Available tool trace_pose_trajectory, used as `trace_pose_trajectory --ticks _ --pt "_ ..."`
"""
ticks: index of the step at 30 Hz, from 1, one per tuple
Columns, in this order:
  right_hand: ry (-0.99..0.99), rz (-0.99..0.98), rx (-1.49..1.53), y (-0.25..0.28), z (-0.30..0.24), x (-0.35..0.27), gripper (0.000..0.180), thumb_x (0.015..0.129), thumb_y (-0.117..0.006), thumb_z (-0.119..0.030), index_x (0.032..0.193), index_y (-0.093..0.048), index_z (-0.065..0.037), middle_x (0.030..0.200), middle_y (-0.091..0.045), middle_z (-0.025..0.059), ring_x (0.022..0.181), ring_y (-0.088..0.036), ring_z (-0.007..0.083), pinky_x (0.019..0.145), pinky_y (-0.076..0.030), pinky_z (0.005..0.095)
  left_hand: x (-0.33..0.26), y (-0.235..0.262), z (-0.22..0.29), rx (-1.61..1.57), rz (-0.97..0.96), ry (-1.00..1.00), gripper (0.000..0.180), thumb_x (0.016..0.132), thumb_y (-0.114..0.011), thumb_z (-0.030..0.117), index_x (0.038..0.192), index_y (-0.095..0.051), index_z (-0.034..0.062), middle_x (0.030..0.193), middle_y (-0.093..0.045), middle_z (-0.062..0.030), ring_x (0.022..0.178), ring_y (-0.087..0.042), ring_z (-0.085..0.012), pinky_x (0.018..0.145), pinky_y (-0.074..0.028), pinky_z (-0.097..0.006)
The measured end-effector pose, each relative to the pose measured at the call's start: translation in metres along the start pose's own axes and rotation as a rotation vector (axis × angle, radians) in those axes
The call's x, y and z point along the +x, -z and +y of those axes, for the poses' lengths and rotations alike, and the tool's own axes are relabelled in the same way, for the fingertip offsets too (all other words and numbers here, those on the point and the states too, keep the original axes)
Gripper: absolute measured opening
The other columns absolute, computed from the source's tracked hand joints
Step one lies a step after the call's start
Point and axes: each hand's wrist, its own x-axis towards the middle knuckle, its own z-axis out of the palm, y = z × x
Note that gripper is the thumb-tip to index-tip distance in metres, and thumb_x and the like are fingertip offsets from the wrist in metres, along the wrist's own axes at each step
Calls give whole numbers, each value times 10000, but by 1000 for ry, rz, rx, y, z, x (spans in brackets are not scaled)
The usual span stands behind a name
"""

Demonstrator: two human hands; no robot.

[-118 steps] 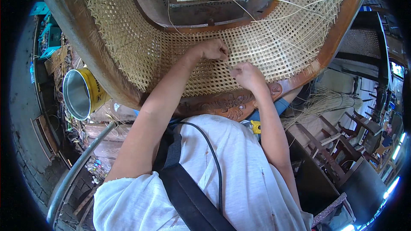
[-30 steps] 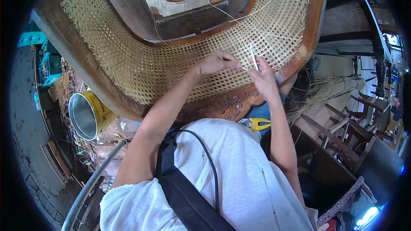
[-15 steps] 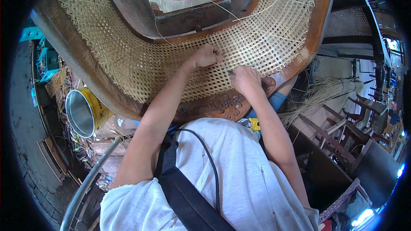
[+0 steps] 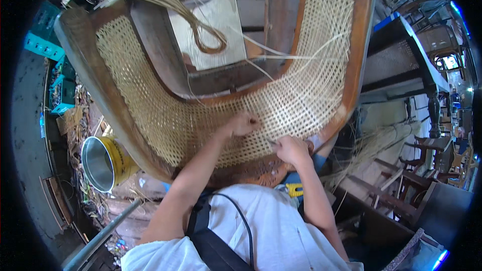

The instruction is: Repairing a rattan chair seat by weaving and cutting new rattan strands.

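Note:
A curved wooden chair frame (image 4: 346, 65) with woven cane webbing (image 4: 321, 90) is in front of me, close against my lap. Over the front middle of the weave, my left hand (image 4: 242, 123) is closed in a pinch; what its fingertips hold is too small to make out. A little nearer and to the right, my right hand (image 4: 292, 151) grips a small pointed tool (image 4: 274, 143), its tip at the weave. Long loose cane strands (image 4: 281, 54) trail across the right side. A bundle of cane strands (image 4: 206, 37) hangs over the far side of the frame.
A yellow tin bucket (image 4: 108, 163) stands at the left, beyond a metal pipe (image 4: 108, 231). Teal crates (image 4: 63, 90) are farther left. At my right lie a pile of cane (image 4: 376, 145) and dark wooden furniture (image 4: 401, 65). A yellow-handled tool (image 4: 294, 189) is at my waist.
The view has tilted up, so the chair and both hands sit lower and more of the cane bundle shows. Both hands stay at nearly the same place on the weave.

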Motion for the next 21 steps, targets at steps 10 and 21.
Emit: trace_pose_trajectory --ticks 10,21 --pt "-54 248 244 -31 -18 20 217 786 -630 -95 998 -621 -53 864 -670 221 845 -665 383 765 -521 464 -18 -1 41 247 -32 -141 218 745 -693 141 943 -732 58 851 -712 -159 755 -688 -251 709 -543 -354" --pt "-2 255 644 29 20 -27 199 850 -589 -79 1044 -599 -39 913 -662 213 874 -652 363 768 -509 407 -20 -34 66 -6 -114 -365 136 855 -687 142 960 -726 64 876 -697 -62 822 -630 -165 739 -522 -312"
